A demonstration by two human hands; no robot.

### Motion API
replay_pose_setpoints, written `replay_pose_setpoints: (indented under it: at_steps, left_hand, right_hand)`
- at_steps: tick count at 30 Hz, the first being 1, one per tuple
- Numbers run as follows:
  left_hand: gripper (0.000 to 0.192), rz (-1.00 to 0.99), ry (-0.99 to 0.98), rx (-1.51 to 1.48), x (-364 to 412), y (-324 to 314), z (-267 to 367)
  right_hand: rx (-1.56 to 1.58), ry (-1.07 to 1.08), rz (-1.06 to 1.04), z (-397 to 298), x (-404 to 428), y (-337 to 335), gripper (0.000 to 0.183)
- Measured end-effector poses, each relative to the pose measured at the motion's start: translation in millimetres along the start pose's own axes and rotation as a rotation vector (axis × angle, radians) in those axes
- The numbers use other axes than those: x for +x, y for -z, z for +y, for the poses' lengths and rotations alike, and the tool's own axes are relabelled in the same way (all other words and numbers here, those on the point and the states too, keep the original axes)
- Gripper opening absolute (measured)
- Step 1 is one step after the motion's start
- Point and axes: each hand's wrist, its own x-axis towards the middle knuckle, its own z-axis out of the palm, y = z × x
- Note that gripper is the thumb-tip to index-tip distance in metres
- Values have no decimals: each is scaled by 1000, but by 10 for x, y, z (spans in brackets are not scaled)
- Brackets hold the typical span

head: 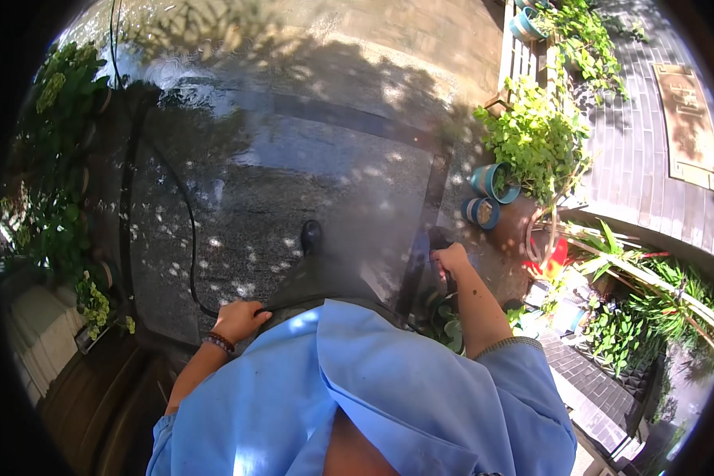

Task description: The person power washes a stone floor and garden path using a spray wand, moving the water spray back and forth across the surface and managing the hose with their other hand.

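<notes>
My left hand (pixel 238 321) is closed around a thin black hose (pixel 192 256) at waist height. From there the hose loops forward over the wet paving (pixel 262 196), and its other side passes in front of my body towards the right. Out to my right, my right hand (pixel 451 260) grips a black pistol-grip spray gun (pixel 439 238). Its front end is dark and hard to make out. A hazy grey patch blurs the ground between the gun and my dark shoe (pixel 312 237).
Blue plant pots (pixel 481 213) and a leafy shrub (pixel 532 137) stand at the right, near a slatted wooden bench (pixel 523 59). A red container (pixel 550 259) sits among plants. Dense greenery (pixel 53 149) lines the left side, and a raised brick surface (pixel 630 160) lies far right.
</notes>
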Motion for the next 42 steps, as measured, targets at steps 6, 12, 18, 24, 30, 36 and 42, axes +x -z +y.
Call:
replay_pose_setpoints:
  at_steps: [6,12,18,24,30,36,42]
  left_hand:
    - [34,-89,58,-83,40,-28,149]
    - [34,-42,27,-107,-96,-118,177]
    - [33,-22,25,-85,-68,-276,238]
    - [32,30,6,-5,-243,-384,216]
    - [32,122,-3,7,-272,-529,189]
    - [32,106,-5,34,-484,-720,97]
    - [33,114,24,48,-536,-609,143]
  right_hand:
    - [-27,207,124,-607,-87,2,19]
    - [-95,-41,68,68,-164,116,26]
    - [76,156,298,116,195,94,17]
    - [118,32,42,585,-104,-7,22]
    - [171,168,176,175,-22,18,15]
    - [-52,-9,-34,679,-185,-180,16]
    - [84,296,59,194,-409,-307,21]
